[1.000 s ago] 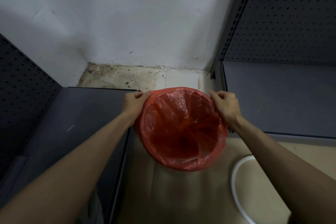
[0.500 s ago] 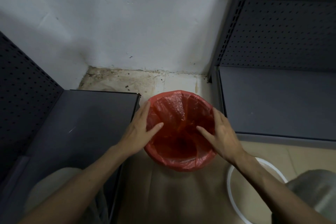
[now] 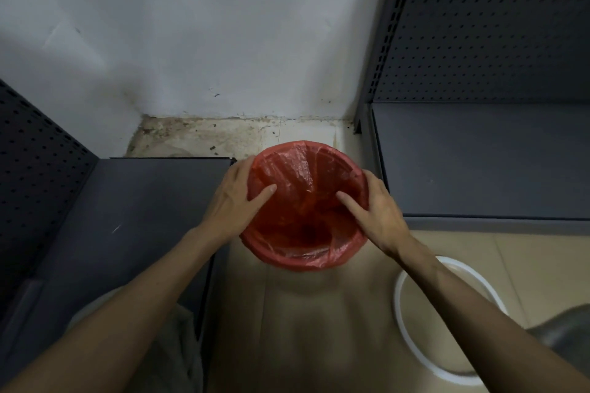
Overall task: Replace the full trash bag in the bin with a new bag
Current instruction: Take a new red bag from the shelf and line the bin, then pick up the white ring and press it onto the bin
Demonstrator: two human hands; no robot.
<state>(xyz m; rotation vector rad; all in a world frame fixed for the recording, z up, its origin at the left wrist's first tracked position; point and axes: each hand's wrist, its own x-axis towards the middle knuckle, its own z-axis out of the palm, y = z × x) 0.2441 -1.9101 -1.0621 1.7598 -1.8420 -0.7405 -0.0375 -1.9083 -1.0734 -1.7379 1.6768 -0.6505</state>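
Note:
A red plastic bag [image 3: 303,201] lines a round bin on the floor between two shelf units, its edge folded down over the rim all around. The bin itself is hidden under the bag. My left hand [image 3: 234,198] rests on the left rim, thumb pressed inside against the bag, fingers outside. My right hand [image 3: 378,210] sits on the right rim the same way, thumb inside. Both hands clasp the bag-covered rim.
A dark grey shelf [image 3: 134,217] stands left of the bin, another [image 3: 479,159] to the right, both with perforated backs. A white ring [image 3: 402,322] lies on the tan floor at lower right. A stained white wall [image 3: 223,41] closes the corner behind.
A second ago both hands held the bag's edge high at the far rim. They came down to the bin's sides with thumbs inside, and since then slid slightly outward along the rim.

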